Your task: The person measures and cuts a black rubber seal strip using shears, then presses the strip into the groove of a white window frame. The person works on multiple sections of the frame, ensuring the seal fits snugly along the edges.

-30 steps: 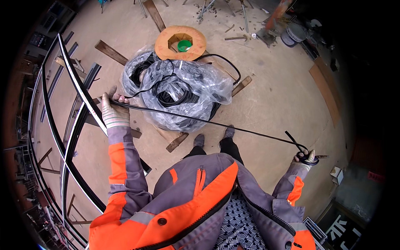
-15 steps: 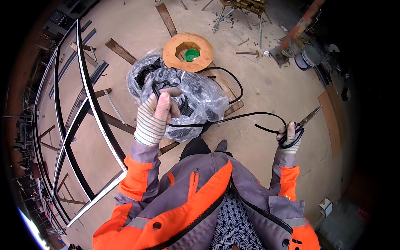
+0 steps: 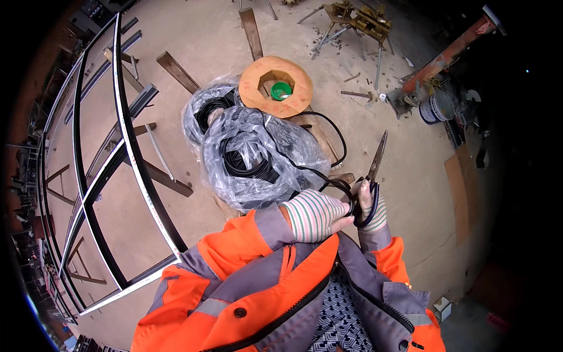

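Note:
My left hand (image 3: pixel 316 216), in a striped work glove, has come across to my right hand (image 3: pixel 369 206), its fingers closed on the black rubber strip (image 3: pixel 339 185). Several loops of the strip bunch up between the two hands. Around the handles of a pair of scissors (image 3: pixel 378 157) my gloved right hand is closed; the blades point up and away, close together. From the hands the strip runs back over a clear plastic bag (image 3: pixel 226 196) with a black coil (image 3: pixel 251 170) inside. Where the strip's cut end lies, I cannot make out.
A cardboard-coloured ring (image 3: pixel 253 79) lies beyond the bag, with a green bowl (image 3: pixel 280 90) in its opening. Long black-and-white frames (image 3: pixel 126 126) stretch along the left. Wooden beams (image 3: pixel 177 71) lie on the floor. A white bucket (image 3: pixel 435 108) stands at the far right.
My left hand has moved right and down, bringing the strip to my right hand, where it now gathers in loops. The scissors have moved left and now point more upward.

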Demonstrator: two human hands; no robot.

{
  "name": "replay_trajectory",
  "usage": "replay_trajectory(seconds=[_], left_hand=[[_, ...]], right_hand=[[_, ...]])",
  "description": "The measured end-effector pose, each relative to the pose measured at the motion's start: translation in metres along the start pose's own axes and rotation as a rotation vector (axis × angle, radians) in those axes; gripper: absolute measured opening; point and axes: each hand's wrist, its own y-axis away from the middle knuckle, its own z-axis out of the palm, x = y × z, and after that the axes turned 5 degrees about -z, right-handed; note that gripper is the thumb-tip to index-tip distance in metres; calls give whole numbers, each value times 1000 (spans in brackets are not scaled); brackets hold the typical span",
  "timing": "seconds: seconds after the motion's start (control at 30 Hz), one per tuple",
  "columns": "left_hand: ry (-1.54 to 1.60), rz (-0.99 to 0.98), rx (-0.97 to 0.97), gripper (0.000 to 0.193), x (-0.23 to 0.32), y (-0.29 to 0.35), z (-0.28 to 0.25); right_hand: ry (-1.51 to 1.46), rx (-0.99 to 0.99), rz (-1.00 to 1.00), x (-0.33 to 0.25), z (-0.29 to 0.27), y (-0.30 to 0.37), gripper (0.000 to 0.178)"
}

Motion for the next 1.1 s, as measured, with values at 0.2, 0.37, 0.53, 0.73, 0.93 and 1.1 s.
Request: replay_trajectory(seconds=[0.2, 0.37, 0.53, 0.73, 0.93, 1.1], left_hand=[[-65, 97, -52, 38, -44, 2, -9], [86, -27, -76, 42, -63, 8, -36], [371, 25, 202, 44, -87, 6, -40], [495, -31, 189, 106, -92, 4, -64], [487, -23, -7, 99, -107, -12, -33], [510, -85, -68, 61, -128, -17, -10]], right_hand=[[18, -122, 120, -18, 32, -25, 27], [-19, -16, 88, -38, 44, -35, 17], [-11, 53, -106, -58, 33, -40, 22], [169, -3, -28, -79, 51, -41, 19], [255, -120, 109, -77, 70, -45, 17], [114, -163, 130, -67, 81, -48, 16]])
